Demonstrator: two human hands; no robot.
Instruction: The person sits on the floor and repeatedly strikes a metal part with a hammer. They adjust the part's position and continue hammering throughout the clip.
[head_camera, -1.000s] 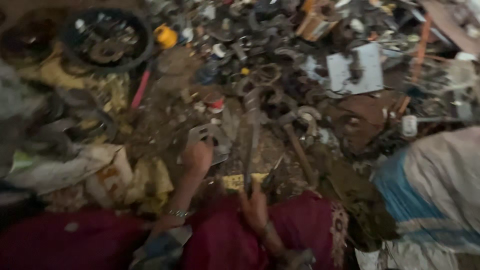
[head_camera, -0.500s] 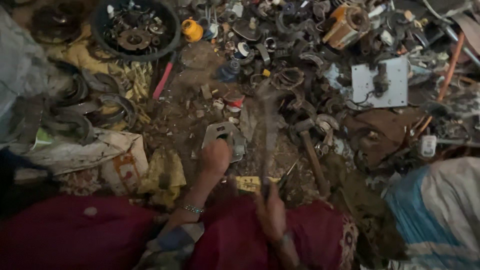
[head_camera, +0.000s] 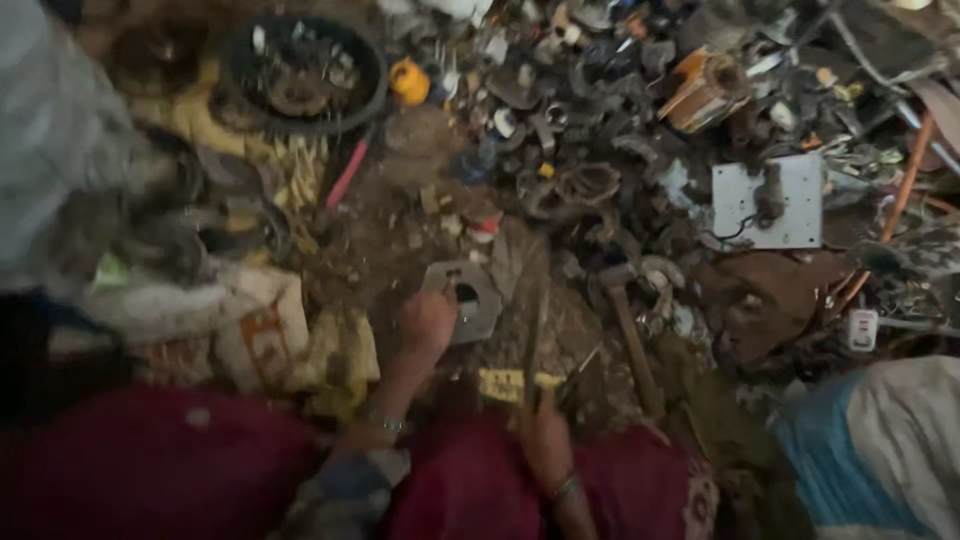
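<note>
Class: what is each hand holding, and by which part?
Right hand grips a long metal bar at its near end. Left hand rests on a grey metal plate edge; grip unclear.

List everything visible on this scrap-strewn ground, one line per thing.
metal plate with hole: one, grey, centre, under left fingers
long metal rod: one, dark, upright in right grip
hammer: one, wooden handle, right of the rod
round tub: one, black, top left, holding scrap
square plate: one, pale grey, right
yellow can: one, beside tub
scrap pile: many pieces, dark, top centre
sack: one, white and blue, bottom right
left hand: on plate
right hand: around rod
</note>
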